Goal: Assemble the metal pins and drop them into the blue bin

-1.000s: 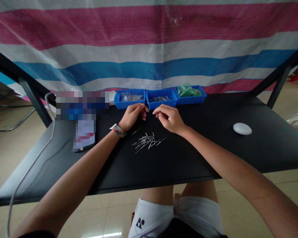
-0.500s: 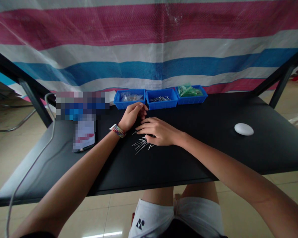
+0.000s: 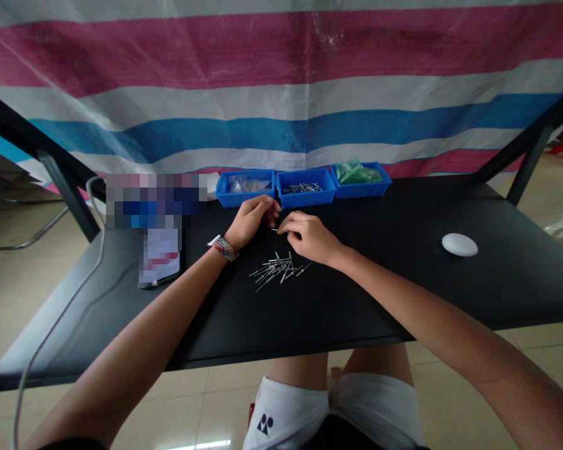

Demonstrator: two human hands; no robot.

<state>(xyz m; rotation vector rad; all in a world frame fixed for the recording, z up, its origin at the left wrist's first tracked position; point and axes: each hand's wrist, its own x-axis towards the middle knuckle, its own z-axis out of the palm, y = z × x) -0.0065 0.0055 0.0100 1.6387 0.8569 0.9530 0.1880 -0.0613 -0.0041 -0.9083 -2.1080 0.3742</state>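
A heap of small metal pins [image 3: 278,270] lies on the black table [image 3: 385,281]. My right hand [image 3: 308,237] hovers just behind the heap, fingers pinched on one thin metal pin [image 3: 274,230] whose tip points left. My left hand [image 3: 252,219], with a striped band at the wrist, rests curled beside it, its fingertips close to the pin's tip; whether anything is in it is hidden. Three blue bins stand behind the hands: the left bin [image 3: 245,187] with a clear bag, the middle bin [image 3: 306,186] with metal pins, the right bin [image 3: 362,177] with green pieces.
A white oval object [image 3: 459,244] lies on the table's right side. A blurred-out flat item [image 3: 161,255] and a blurred box [image 3: 154,199] lie at the left. A grey cable [image 3: 56,319] runs down the left edge. A striped tarp [image 3: 281,81] hangs behind the table.
My right hand dropped from the bins onto the pin heap, then lifted back toward my left hand with one pin pinched. My left hand stayed in place.
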